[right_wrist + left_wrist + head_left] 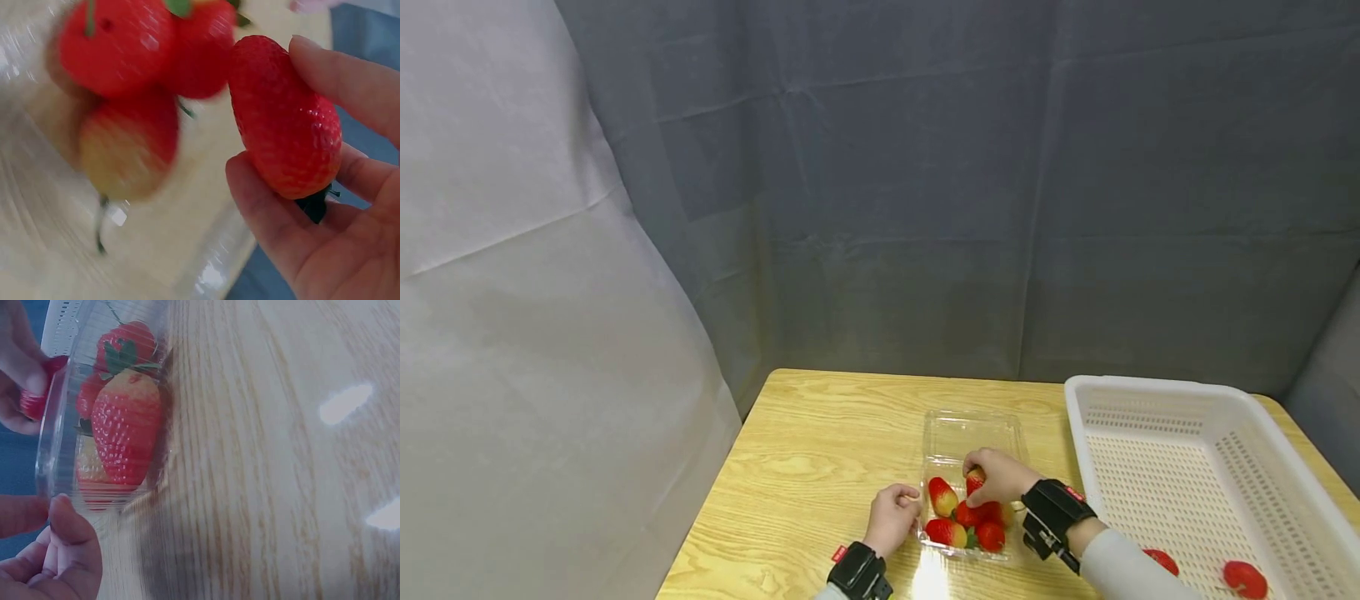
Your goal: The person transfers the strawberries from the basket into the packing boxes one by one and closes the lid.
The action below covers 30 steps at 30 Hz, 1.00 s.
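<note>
A clear plastic clamshell box lies on the wooden table with several strawberries in its near half. My right hand is over the box and pinches one strawberry between thumb and fingers. My left hand holds the box's left rim with its fingertips. Through the clear wall a red and yellow strawberry shows close up.
A white perforated basket stands at the right of the table with two strawberries in its near end. Grey cloth hangs behind the table and white cloth at the left. Bare tabletop lies left of the box.
</note>
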Motion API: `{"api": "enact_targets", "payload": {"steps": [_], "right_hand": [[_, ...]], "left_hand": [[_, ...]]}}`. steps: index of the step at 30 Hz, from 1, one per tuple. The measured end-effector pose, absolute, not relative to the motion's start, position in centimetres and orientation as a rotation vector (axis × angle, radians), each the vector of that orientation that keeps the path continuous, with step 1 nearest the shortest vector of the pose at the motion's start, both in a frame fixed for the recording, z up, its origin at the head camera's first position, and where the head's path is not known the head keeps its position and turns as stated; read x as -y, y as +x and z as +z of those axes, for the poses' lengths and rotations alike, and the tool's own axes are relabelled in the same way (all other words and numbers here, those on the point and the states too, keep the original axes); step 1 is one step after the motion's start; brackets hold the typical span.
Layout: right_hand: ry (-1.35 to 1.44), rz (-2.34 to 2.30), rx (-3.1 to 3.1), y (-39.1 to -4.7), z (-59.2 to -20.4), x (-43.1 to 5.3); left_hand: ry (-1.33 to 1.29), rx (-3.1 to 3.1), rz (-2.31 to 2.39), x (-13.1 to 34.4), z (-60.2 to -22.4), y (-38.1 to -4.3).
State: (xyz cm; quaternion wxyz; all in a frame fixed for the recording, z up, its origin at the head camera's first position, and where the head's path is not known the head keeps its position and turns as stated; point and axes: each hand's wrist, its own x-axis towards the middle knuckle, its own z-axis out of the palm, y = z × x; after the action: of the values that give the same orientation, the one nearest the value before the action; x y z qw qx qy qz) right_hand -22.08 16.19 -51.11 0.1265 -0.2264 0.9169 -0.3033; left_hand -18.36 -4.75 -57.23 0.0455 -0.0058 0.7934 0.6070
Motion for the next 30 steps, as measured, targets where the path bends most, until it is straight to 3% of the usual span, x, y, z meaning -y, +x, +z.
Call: {"api": "enact_targets", "payload": {"steps": [11, 17, 24, 30], "right_hand": [[-0.603, -0.826, -2.574, -21.3, -52.2, -14.9], [-0.6, -0.797, -2.551, -21.3, -49.1, -16.5], [-0.561, -0.88, -2.675, -20.7, -42.5, -23.8], [-0.217, -0.789, -2.736, -19.6, -43.2, -33.6]], "left_hand": [[-0.024, -2.438, 1.848, 4.7, -57.5, -18.5], [-0.026, -2.43, 1.839, 4.7, -57.5, -18.5], [-0.024, -2.433, 1.839, 4.6, -57.3, -18.3], [-0.013, -2.428, 1.855, 4.9, -57.5, -18.4]]}}
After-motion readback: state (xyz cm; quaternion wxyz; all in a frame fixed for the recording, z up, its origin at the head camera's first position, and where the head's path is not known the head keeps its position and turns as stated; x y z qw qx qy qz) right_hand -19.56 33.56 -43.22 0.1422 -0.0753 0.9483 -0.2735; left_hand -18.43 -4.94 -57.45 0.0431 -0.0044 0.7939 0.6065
